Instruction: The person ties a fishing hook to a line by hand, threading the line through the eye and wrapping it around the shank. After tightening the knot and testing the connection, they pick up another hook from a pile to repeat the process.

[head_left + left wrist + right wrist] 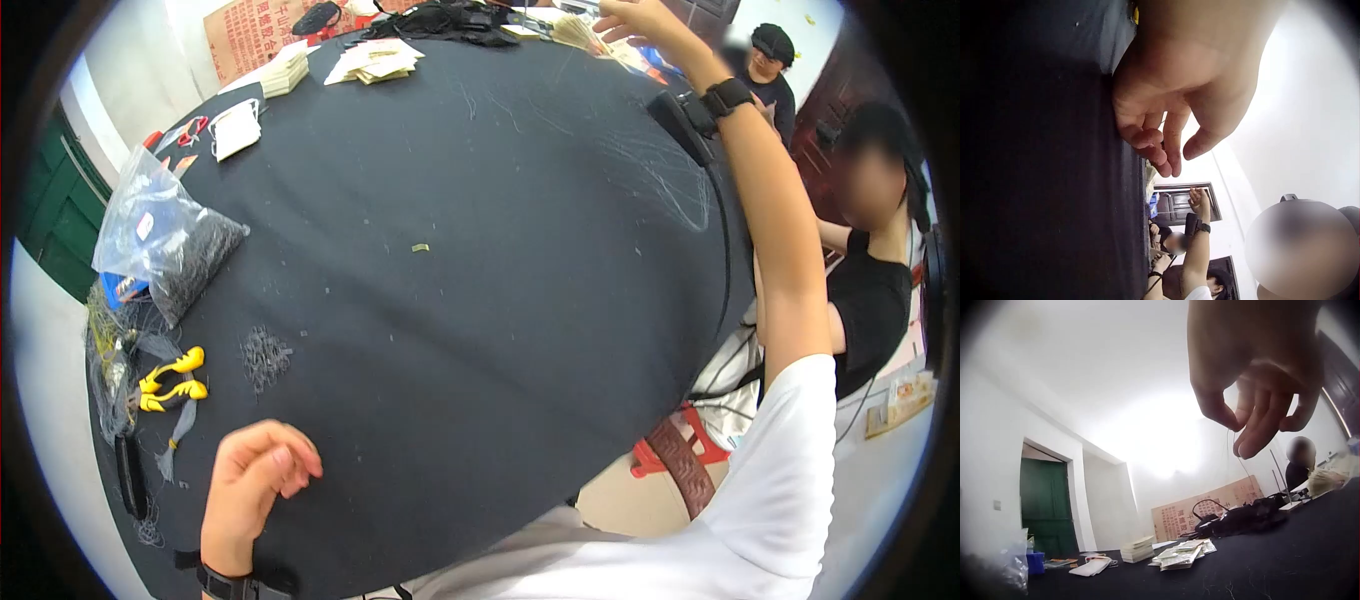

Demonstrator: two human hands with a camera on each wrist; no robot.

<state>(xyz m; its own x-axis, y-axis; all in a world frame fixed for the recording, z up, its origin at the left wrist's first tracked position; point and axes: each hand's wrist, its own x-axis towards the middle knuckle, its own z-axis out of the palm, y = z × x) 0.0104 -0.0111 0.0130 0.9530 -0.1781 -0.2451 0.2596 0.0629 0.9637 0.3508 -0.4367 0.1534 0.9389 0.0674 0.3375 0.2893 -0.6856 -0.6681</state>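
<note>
In the head view, my left hand [258, 475] is at the near left of the black table [450, 300], its fingers loosely bent. The left wrist view shows this hand [1179, 94] with its thumb apart from the fingers and nothing clearly held. My right hand [640, 22] is raised over the table's far right edge. Seen from the right wrist, the hand [1257, 381] pinches a fine thread [1241, 464] that hangs from the fingertips. A pile of small dark pieces [265, 358] lies beyond my left hand, near yellow-handled pliers [172, 380].
A clear bag of dark pieces [190, 250] is at the left. Card stacks [375, 62], a white pouch [236, 130] and a black bag [440, 22] lie toward the far side. Loose clear threads [670, 185] spread at the right, where two people sit. A cable [728, 250] hangs from my right wrist.
</note>
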